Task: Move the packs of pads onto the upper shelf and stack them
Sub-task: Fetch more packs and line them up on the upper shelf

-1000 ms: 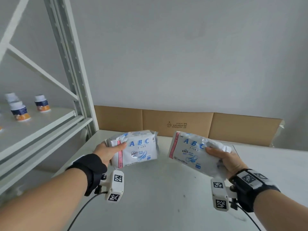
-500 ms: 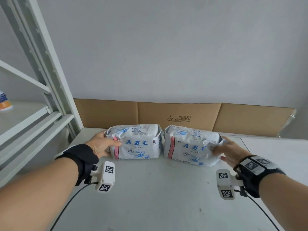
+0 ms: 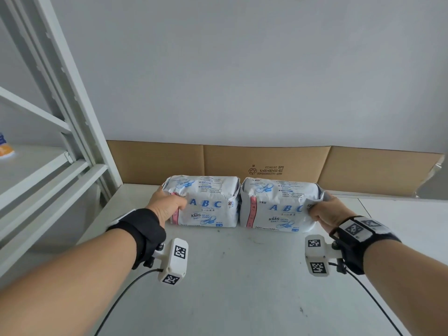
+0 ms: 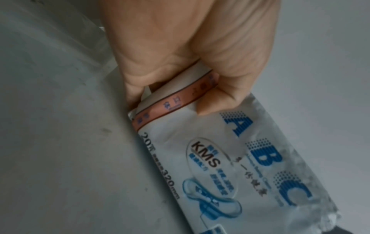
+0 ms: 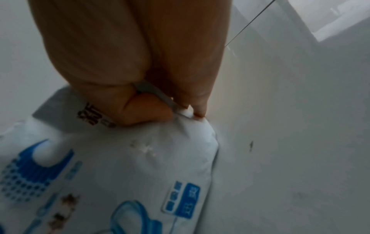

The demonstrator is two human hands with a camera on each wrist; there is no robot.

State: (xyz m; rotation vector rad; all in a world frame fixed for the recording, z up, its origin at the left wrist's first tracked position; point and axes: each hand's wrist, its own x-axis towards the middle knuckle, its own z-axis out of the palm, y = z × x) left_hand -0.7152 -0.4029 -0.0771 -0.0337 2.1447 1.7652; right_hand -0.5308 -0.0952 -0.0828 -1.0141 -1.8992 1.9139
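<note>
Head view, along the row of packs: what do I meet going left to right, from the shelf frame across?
Shelf upright → left hand gripping the left pack → right pack, side by side with the left one → right hand gripping the right pack's far end.

A flattened cardboard sheet (image 3: pixel 266 163) lines the grey wall (image 3: pixel 242 69) behind a white surface, beside a white metal rack upright (image 3: pixel 70 98).

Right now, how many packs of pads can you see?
2. The left pack stands on the shelf surface, gripped by the left hand; the right pack stands touching it, gripped by the right hand. None appear hidden.
</note>
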